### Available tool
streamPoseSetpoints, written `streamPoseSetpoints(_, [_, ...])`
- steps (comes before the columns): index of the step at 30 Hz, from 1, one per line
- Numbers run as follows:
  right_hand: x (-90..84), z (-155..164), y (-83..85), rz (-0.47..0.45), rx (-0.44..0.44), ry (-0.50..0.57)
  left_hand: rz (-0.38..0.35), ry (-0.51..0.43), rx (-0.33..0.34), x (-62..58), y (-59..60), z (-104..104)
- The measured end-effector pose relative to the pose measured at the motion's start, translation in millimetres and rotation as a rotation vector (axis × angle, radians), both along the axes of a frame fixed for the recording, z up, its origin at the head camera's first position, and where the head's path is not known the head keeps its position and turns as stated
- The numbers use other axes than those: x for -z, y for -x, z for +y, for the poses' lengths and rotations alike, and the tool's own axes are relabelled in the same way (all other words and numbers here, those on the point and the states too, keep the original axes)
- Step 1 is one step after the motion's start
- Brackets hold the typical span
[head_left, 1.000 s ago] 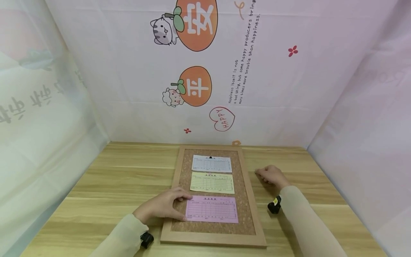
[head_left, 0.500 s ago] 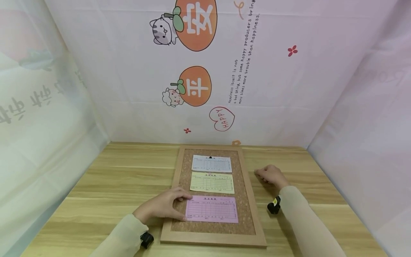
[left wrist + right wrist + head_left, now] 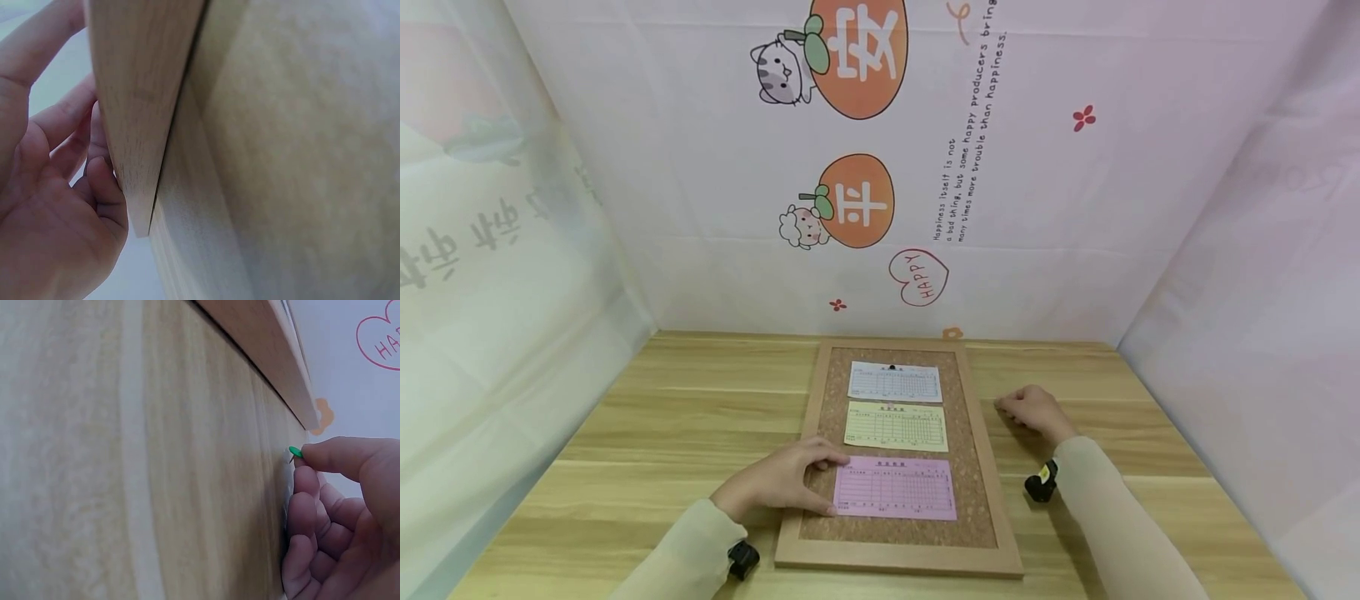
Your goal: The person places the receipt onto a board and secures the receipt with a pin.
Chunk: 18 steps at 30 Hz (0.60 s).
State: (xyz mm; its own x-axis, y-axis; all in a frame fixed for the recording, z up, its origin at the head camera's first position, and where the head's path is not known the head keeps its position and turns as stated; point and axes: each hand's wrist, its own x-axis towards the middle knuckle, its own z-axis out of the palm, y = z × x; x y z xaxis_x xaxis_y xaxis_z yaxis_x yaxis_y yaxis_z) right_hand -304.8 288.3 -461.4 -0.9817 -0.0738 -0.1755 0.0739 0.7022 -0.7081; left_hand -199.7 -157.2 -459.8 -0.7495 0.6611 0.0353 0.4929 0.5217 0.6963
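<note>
A wood-framed cork board point(image 3: 820, 392) lies flat on the table. It carries a white form point(image 3: 894, 382), a yellow form point(image 3: 896, 427) and a pink form point(image 3: 895, 488) in a column. A dark pin point(image 3: 892, 367) sits at the white form's top edge. My left hand point(image 3: 808, 483) rests over the board's left frame point(image 3: 137, 94), its fingers touching the pink form's left edge. Right of the board, my right hand point(image 3: 1013, 408) is on the table, apart from the frame point(image 3: 262, 344). Its thumb and forefinger pinch a green pushpin point(image 3: 295, 452) with the point against the wood.
The light wooden table point(image 3: 685, 417) is enclosed by white printed sheets at the back point(image 3: 925, 167) and on both sides. A small black camera sits on each wrist, the right one point(image 3: 1040, 481) and the left one point(image 3: 741, 558).
</note>
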Motion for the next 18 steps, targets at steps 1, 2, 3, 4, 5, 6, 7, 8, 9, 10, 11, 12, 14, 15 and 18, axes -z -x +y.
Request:
streamPoseSetpoints(1, [-0.2,0.2,-0.2,-0.003,0.001,0.01,0.001,0.0,0.0,-0.3,0.0,0.0])
streamPoseSetpoints(2, [-0.3,0.3,-0.5,-0.005,-0.001,0.018,0.002,0.0,0.0,-0.5,0.0,0.0])
streamPoseSetpoints(3, [-0.5,0.3,-1.0,-0.009,0.003,0.029,0.003,0.0,0.001,-0.7,0.0,0.0])
streamPoseSetpoints(4, [-0.6,0.3,-1.4,-0.011,-0.002,0.04,0.005,0.0,0.002,-0.7,0.0,0.0])
streamPoseSetpoints(5, [-0.5,0.4,-1.5,-0.014,-0.006,0.053,0.006,0.001,0.003,-0.8,0.0,0.0])
streamPoseSetpoints(6, [-0.9,0.3,-2.2,-0.017,-0.018,0.062,0.006,0.001,0.004,-0.7,0.0,0.0])
streamPoseSetpoints(7, [-1.3,0.2,-2.9,-0.019,-0.022,0.074,0.005,0.001,0.004,-0.7,-0.1,0.0])
streamPoseSetpoints(8, [-1.7,0.2,-3.8,-0.021,-0.03,0.089,0.004,0.001,0.004,-0.7,-0.1,0.0])
streamPoseSetpoints(9, [-2.4,0.0,-4.7,-0.028,-0.033,0.106,0.004,0.001,0.004,-0.6,-0.1,0.1])
streamPoseSetpoints(10, [-3.0,-0.2,-5.6,-0.032,-0.045,0.119,0.003,0.001,0.003,-0.5,-0.1,0.1])
streamPoseSetpoints(11, [-4.1,-0.6,-7.0,-0.038,-0.052,0.131,0.002,0.002,0.003,-0.5,-0.2,0.1])
streamPoseSetpoints(12, [-5.3,-1.1,-8.4,-0.041,-0.064,0.136,0.002,0.001,0.002,-0.5,-0.2,0.1])
streamPoseSetpoints(14, [-7.4,-2.1,-10.8,-0.045,-0.073,0.152,0.004,-0.001,0.003,-0.5,0.1,0.1])
streamPoseSetpoints(15, [-8.8,-2.9,-11.9,-0.049,-0.075,0.157,0.004,-0.003,0.004,-0.5,0.2,0.0])
streamPoseSetpoints(18, [-12.0,-4.5,-14.4,-0.046,-0.094,0.164,0.002,-0.006,0.005,0.1,0.6,-0.3])
